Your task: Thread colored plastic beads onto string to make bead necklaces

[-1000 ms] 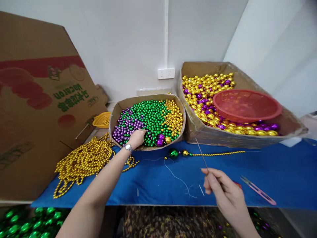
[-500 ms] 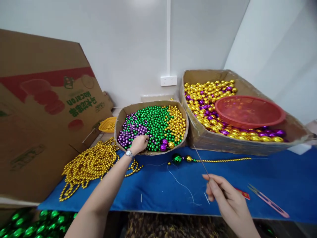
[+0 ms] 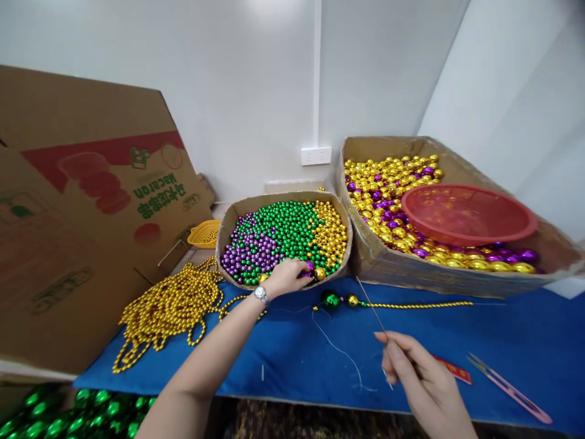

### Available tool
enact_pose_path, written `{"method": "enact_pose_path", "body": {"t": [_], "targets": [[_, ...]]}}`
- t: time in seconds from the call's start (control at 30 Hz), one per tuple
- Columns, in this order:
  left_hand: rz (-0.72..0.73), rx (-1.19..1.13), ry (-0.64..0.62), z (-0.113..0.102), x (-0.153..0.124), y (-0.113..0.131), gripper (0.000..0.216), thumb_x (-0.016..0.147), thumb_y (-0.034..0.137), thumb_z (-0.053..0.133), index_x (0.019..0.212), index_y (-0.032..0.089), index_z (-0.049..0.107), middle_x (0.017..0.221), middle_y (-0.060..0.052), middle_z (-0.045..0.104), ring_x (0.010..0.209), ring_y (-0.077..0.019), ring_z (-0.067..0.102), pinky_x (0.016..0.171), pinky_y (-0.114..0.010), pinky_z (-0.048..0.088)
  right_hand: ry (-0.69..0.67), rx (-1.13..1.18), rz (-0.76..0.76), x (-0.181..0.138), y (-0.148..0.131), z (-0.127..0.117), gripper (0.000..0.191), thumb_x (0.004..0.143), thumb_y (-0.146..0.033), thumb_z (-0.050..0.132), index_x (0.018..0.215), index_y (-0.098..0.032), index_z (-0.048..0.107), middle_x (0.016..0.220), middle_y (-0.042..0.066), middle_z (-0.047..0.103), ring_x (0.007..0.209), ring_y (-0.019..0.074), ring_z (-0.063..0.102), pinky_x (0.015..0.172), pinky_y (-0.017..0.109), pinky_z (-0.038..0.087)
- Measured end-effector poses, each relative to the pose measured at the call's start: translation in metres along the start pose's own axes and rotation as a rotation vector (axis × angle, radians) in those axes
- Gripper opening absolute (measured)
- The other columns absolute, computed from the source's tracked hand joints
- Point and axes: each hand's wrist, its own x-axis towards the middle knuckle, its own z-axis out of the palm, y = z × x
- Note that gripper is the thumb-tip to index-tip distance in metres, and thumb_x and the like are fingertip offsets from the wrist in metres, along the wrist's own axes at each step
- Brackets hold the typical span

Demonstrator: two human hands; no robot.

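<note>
My left hand [image 3: 289, 275], with a watch on its wrist, is at the front edge of a cardboard box [image 3: 221, 227] of small purple, green and gold beads. Its fingers close on a larger purple bead [image 3: 310, 267], partly covered by them; a larger gold bead [image 3: 320, 274] lies just to the right. My right hand [image 3: 414, 372] pinches a long thin needle [image 3: 372, 308], its tip pointing up and left above the blue cloth. Behind the needle lies a strung strand [image 3: 420, 304] of gold beads, with a big green bead [image 3: 330, 299] near its left end.
A larger box [image 3: 402, 271] of gold and purple beads holds a red basin [image 3: 470, 213]. Gold bead strings [image 3: 171, 305] lie left, beside a big carton [image 3: 91, 244]. Pink thread snips [image 3: 512, 390] and loose white thread [image 3: 340, 350] lie on the blue cloth [image 3: 292, 366].
My left hand has moved right within the box, from the small purple beads to the larger purple bead. My right hand keeps its pinch on the needle. The view has shifted slightly.
</note>
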Motion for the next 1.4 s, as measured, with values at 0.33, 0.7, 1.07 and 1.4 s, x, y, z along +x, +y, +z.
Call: {"method": "enact_pose_path", "body": {"t": [0.33, 0.7, 1.07, 1.4], "targets": [[-0.126, 0.039, 0.079, -0.020, -0.020, -0.022, 0.024, 0.076, 0.020, 0.056, 0.098, 0.017, 0.062, 0.095, -0.008, 0.058, 0.083, -0.0202, 0.057, 0.074, -0.032, 0.046, -0.015, -0.015, -0.027, -0.003, 0.007, -0.002, 0.025, 0.094, -0.036, 0.043, 0.104, -0.019, 0.058, 0.064, -0.001, 0.059, 0.052, 0.0110, 0.058, 0.050, 0.020, 0.050], [-0.325, -1.739, 0.225, 0.006, -0.083, 0.031, 0.033, 0.077, 0.023, 0.065, 0.108, 0.013, 0.063, 0.105, -0.011, 0.062, 0.083, -0.0170, 0.060, 0.073, -0.031, 0.052, -0.019, -0.448, -0.434, -0.004, 0.023, 0.017, 0.022, 0.092, -0.027, 0.044, 0.102, -0.022, 0.063, 0.092, 0.004, 0.072, 0.082, 0.0164, 0.070, 0.072, 0.022, 0.056], [-0.335, -1.775, 0.247, 0.014, -0.096, 0.045, 0.023, 0.077, 0.019, 0.068, 0.099, 0.014, 0.064, 0.102, -0.010, 0.064, 0.079, -0.0134, 0.058, 0.068, -0.026, 0.052, -0.011, -0.591, -0.544, -0.005, 0.029, 0.019, 0.026, 0.093, -0.024, 0.041, 0.103, -0.021, 0.065, 0.091, 0.003, 0.073, 0.078, 0.0152, 0.070, 0.074, 0.025, 0.057], [-0.279, -1.430, 0.170, 0.016, -0.103, 0.053, 0.034, 0.072, 0.022, 0.074, 0.104, 0.016, 0.065, 0.099, -0.008, 0.064, 0.083, -0.0136, 0.057, 0.073, -0.024, 0.049, 0.026, -0.815, -0.641, -0.006, 0.030, 0.023, 0.033, 0.095, -0.022, 0.035, 0.099, -0.020, 0.068, 0.071, 0.003, 0.071, 0.060, 0.0163, 0.067, 0.054, 0.025, 0.051]]}}
